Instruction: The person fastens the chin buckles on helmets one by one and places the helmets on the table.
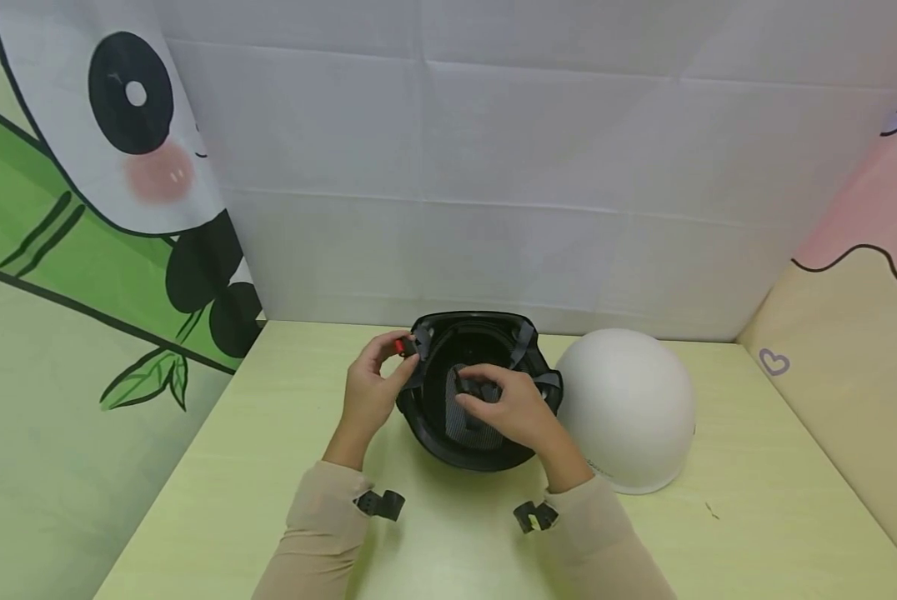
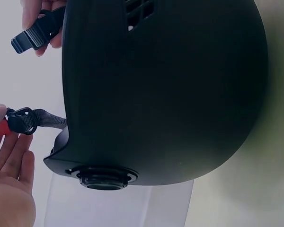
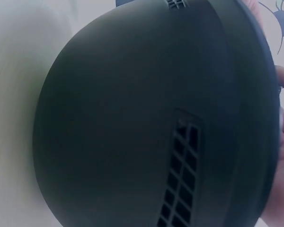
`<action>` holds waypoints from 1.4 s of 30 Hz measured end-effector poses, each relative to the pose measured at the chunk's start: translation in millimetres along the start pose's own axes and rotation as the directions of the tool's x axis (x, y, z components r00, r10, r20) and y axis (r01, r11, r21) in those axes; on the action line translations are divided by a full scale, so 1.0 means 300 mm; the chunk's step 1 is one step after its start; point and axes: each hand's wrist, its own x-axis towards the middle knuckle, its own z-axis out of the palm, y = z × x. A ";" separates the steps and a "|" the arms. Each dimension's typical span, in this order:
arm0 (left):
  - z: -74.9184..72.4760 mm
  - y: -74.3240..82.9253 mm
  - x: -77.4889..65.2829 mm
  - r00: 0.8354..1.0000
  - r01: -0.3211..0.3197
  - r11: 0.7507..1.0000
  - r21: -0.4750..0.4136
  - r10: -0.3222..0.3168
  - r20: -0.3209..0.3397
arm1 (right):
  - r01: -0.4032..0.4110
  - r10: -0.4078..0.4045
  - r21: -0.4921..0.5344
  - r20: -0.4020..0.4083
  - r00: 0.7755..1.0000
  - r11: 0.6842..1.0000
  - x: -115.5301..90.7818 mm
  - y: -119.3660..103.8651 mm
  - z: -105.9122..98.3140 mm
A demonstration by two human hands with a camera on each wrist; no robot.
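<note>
A black helmet (image 1: 428, 440) lies upside down on the table, its padded inside and grey chin straps facing up. At its left rim my left hand (image 1: 368, 390) pinches a red buckle piece (image 2: 0, 128), which joins a grey strap (image 2: 49, 119) through a black slider. Over the helmet's opening, my right hand (image 1: 519, 410) holds a black buckle piece (image 1: 468, 386) between thumb and fingers. The two buckle pieces are apart. In the right wrist view the black shell (image 3: 118, 113) hides most of the hand and the buckle.
A white helmet (image 1: 628, 404) stands dome up, close against the black one's right side. The pale yellow table (image 1: 749, 467) meets a white cloth backdrop (image 1: 493, 167) behind. Printed cartoon panels flank it. A small camera sits on each wrist.
</note>
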 end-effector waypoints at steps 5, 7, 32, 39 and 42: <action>0.011 0.063 0.000 0.997 -0.064 0.995 0.071 0.061 0.042 | 0.005 -0.005 0.015 -0.006 1.000 1.000 -0.004 0.004 -0.012; 0.015 0.052 0.002 0.995 -0.091 0.993 0.078 0.087 0.051 | 0.018 -0.017 0.021 -0.009 1.000 1.000 -0.006 0.006 -0.016; 0.032 -0.037 -0.005 0.970 -0.131 0.977 0.167 0.091 0.226 | 0.113 -0.100 0.119 -0.107 0.989 0.986 -0.029 0.026 -0.039; 0.040 -0.050 0.000 0.957 -0.213 0.959 0.189 0.166 0.237 | 0.106 -0.087 0.156 -0.125 0.988 0.982 -0.030 0.033 -0.046; 0.045 -0.051 0.001 0.950 -0.239 0.954 0.179 0.192 0.244 | 0.132 -0.110 0.190 -0.119 0.987 0.973 -0.029 0.031 -0.050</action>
